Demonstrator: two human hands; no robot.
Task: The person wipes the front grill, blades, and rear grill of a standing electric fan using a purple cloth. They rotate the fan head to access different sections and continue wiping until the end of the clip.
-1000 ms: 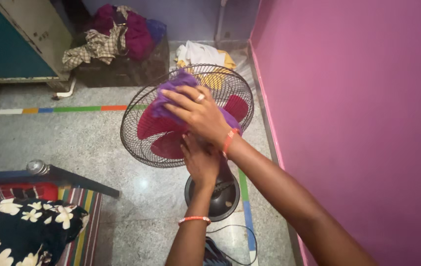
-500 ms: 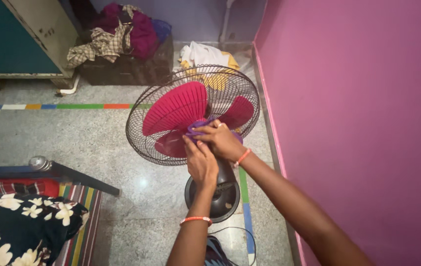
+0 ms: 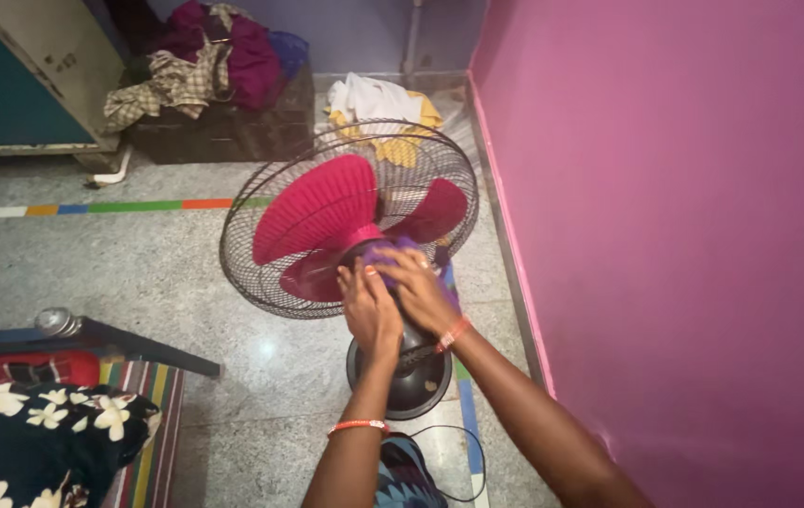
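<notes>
A fan (image 3: pixel 350 218) on the floor (image 3: pixel 139 263), close beside the pink wall (image 3: pixel 684 235). Round black wire guard (image 3: pixel 242 273) behind, open at the front, with red blades (image 3: pixel 313 209) bare. Round black base (image 3: pixel 416 376) below, with a thin black cord (image 3: pixel 454 442) curling next to it.

Right hand (image 3: pixel 421 292) pressed on a purple cloth (image 3: pixel 385 252) at the middle of the blades, fingers bent down over the cloth and holding it there. Left hand (image 3: pixel 369 310) just beside, touching the right hand, fingers curled at the low edge of the fan; hard to tell what sits under them. Orange bands on both wrists.

Little room on the right, with the wall near the guard's rim. More open floor on the left, up to the striped line of colours (image 3: pixel 92 207). Bed edge with a flowered blanket (image 3: pixel 35 442) low on the left. Pile of clothes (image 3: pixel 195 56) far back, well apart from the fan. White and yellow cloths (image 3: pixel 378 99) just behind the guard.
</notes>
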